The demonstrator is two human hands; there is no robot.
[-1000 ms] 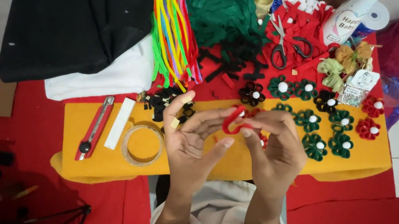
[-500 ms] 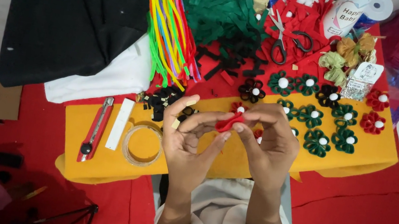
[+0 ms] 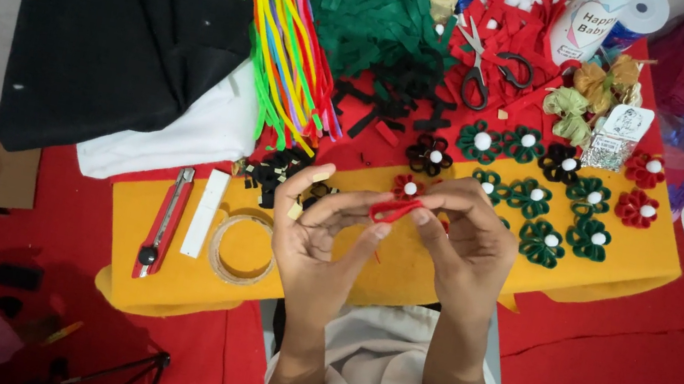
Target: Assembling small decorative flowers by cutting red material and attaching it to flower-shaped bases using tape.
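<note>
Over the near edge of an orange felt mat [image 3: 630, 262], a person's left hand [image 3: 316, 244] and right hand [image 3: 468, 247] together pinch a short red felt strip [image 3: 392, 209], bent into a flat loop between thumb and fingertips. Neither hand is clenched: the left grips the strip with thumb and forefinger while its other fingers fan loose, and the right closes thumb and forefinger on the loop's other end.

Finished petal flowers of green felt with white bead centres [image 3: 546, 241] lie in rows toward the mat's far right corner, with a red one [image 3: 636, 208] near the right edge. A clear roll of tape [image 3: 243, 248] and a red-handled utility knife [image 3: 164, 222] rest near the mat's left edge. Black-handled scissors [image 3: 484, 69] sit beyond the far edge on loose red strips, beside a bundle of bright chenille stems [image 3: 286, 32].

The loop would likely come out best if both ends are kept level and overlapped squarely, pressure staying at the fingertips so the curve does not crease, and its size matched to the petals already laid out.
</note>
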